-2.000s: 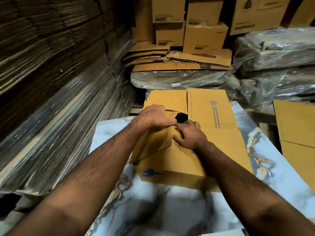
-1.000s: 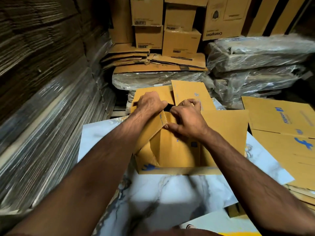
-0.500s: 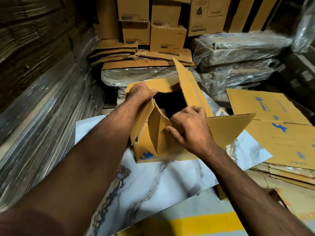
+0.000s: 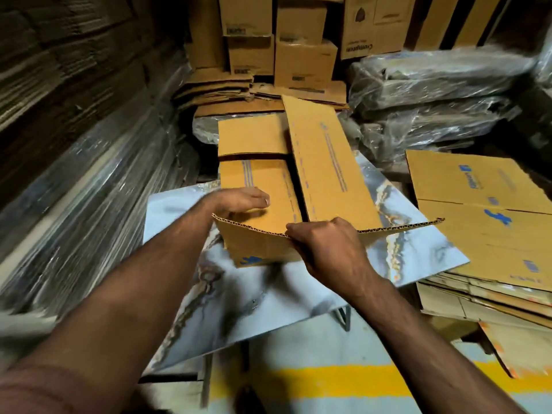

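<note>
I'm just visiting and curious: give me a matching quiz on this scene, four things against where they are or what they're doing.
1 left hand
2 right hand
3 flat cartons
4 yellow stripe

A on the floor
B piled right of the table
C pinching the near flap of the box
D reaching into the box

Pairs: 1-D, 2-C, 3-B, 4-A

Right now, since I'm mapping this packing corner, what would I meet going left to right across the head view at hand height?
Plastic-wrapped cardboard stack → left hand → right hand → pile of flattened boxes. The box spans both hands, so it is left out.
</note>
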`<state>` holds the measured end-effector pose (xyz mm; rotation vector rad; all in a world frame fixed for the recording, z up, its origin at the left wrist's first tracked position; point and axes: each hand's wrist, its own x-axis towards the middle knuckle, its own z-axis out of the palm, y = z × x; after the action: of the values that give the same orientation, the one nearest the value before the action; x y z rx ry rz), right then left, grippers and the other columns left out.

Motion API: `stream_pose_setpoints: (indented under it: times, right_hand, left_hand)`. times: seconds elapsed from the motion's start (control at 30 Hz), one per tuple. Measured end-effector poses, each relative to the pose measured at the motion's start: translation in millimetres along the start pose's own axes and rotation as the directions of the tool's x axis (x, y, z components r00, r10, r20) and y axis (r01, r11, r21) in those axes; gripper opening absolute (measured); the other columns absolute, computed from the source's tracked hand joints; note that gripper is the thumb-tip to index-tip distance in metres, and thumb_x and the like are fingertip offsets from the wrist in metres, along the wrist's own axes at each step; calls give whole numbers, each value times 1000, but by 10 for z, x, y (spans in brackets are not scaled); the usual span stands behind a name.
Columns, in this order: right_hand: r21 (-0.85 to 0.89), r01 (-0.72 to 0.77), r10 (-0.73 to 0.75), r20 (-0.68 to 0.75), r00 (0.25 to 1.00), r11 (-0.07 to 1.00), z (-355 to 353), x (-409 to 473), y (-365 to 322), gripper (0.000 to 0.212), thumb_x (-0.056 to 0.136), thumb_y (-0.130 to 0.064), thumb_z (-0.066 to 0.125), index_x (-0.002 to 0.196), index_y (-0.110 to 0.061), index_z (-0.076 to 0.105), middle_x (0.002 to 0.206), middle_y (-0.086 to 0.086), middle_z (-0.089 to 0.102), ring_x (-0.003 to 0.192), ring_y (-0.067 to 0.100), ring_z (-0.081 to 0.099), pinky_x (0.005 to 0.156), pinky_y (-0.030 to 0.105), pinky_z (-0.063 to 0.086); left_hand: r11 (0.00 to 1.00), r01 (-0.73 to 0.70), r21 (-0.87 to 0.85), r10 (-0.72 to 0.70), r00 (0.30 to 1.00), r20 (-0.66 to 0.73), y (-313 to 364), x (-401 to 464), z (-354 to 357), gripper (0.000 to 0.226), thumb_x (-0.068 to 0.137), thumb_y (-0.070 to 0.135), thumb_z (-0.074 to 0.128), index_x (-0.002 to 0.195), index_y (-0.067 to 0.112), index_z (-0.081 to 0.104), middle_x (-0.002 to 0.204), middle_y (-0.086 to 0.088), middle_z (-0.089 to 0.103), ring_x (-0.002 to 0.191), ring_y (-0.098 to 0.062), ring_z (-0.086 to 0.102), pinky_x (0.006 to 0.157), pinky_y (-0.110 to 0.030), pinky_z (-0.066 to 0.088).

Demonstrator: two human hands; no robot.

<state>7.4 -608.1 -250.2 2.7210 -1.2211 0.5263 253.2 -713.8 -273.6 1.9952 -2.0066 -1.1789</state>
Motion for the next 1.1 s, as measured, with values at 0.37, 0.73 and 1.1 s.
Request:
stream_pose_setpoints:
  times: [0.37, 0.73, 1.1]
  right_hand:
    - [44, 55, -66, 296, 953, 997, -234, -447, -186, 37, 100, -55, 38, 114, -28, 59, 100, 3, 69, 97, 30, 65, 67, 33, 33]
    - [269, -354, 65, 710, 702, 896, -78, -87, -268, 78, 96, -70, 14, 159, -23, 10, 165, 13, -3, 152, 34, 5, 121, 52, 10]
    - [-183, -77, 142, 375, 916, 980, 711, 346, -15, 65, 98, -53, 40, 153, -22, 21, 160, 21, -24, 147, 39, -25, 114, 68, -5]
  left_hand:
    - [817, 24, 577, -118, 985, 125, -98, -339, 687, 105, 76, 84, 46, 153, 42, -11, 152, -9, -42, 139, -36, -37, 114, -59, -13]
    - [806, 93, 585, -50, 995, -89, -205, -445, 1162, 104, 77, 80, 50, 154, 40, -8, 155, -8, -39, 142, -34, -36, 117, -59, -9]
    - [837, 201, 510, -69, 962, -265, -112, -411, 1452, 105, 73, 88, 44, 156, 40, 2, 157, -11, -33, 143, -35, -33, 116, -58, -15]
